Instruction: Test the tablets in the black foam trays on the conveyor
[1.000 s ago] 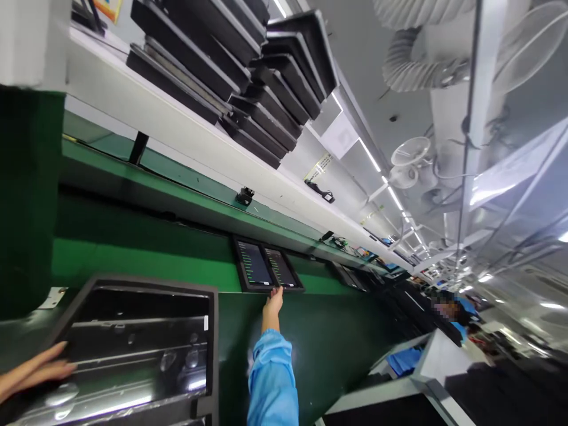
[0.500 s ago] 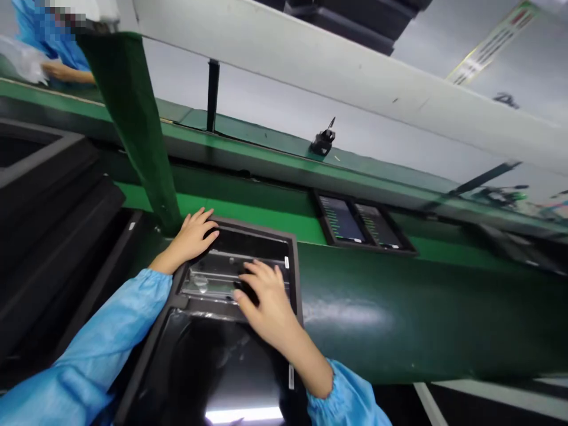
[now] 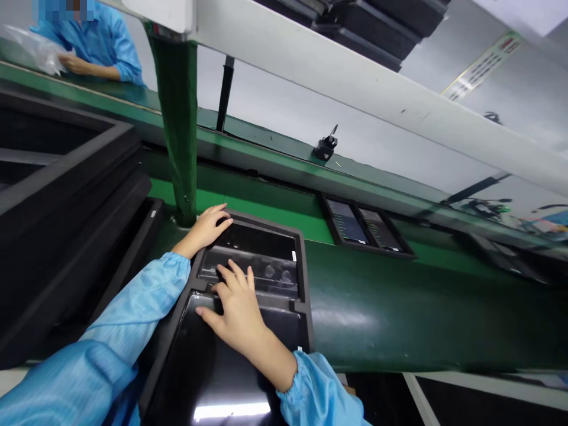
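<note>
A black foam tray with two compartments lies in front of me, a dark glossy screen panel in each. The far panel has a small white label at its right edge. The near panel mirrors a bright ceiling light. My left hand rests at the tray's far left corner, fingers reaching over the rim. My right hand, fingers spread, is over the middle bar between the panels; I cannot tell whether it touches the glass. Neither hand holds anything.
Stacked black foam trays stand at the left beside a green post. Another tray with two lit screens lies on the green conveyor belt. A black adapter sits on the ledge. A co-worker in blue handles a clear bag.
My right hand has moved left and nearer to me, from the far panel to the middle bar. My left hand stays at the tray's corner. The view has shifted left.
</note>
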### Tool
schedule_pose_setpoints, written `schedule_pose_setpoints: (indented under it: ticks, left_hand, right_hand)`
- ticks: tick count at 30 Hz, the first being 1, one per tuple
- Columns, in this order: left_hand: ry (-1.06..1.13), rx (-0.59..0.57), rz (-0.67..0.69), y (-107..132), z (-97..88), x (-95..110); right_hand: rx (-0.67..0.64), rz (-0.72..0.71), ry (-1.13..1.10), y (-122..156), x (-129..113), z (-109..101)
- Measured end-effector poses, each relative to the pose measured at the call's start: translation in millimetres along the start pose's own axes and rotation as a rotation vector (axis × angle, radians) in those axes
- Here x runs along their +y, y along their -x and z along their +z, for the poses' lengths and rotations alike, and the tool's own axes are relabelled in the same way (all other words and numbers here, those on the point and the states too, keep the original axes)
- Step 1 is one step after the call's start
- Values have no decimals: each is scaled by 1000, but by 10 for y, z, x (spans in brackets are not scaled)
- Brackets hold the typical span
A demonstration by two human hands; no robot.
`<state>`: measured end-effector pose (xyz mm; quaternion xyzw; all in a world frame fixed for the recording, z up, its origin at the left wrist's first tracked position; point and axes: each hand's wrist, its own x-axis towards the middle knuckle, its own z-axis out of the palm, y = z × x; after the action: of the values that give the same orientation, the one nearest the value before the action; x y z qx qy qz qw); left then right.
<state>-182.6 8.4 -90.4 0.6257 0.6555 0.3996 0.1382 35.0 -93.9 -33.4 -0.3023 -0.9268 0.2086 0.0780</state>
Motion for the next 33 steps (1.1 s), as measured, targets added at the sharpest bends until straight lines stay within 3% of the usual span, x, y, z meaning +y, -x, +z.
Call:
schedule_pose_setpoints:
  ticks: [9,13,15,17,20,22,25,29,33]
  left_hand:
    - [147,67,9,-19,55,-86]
    - [179,106,-16,-19,37,-10]
    - [191,162,-43,14,-8,81]
    - [209,238,-67,136,-91,217]
    - [259,299,-49,595,-277,491]
    - [292,268,-10,1072,-414,670]
    - [217,62,152,1853,-579,798]
    - [4,-61,311,2652,-593,622]
    - [-113,-68,381,3092,-458,375]
  right_hand:
    - [-71,-73,71,4,-89,173]
    - [-45,-93,91,11,-84,62]
    - [65,-73,66,34,39,-83]
    - [293,-1,56,69,259,-247]
    - [538,95,68,131,679,-419]
    - [518,121,55,176,907,-451]
    - [440,133,0,221,1031,-428]
    - [355,76,-49,207,918,-405]
    - [315,58,-104,208,866,-400]
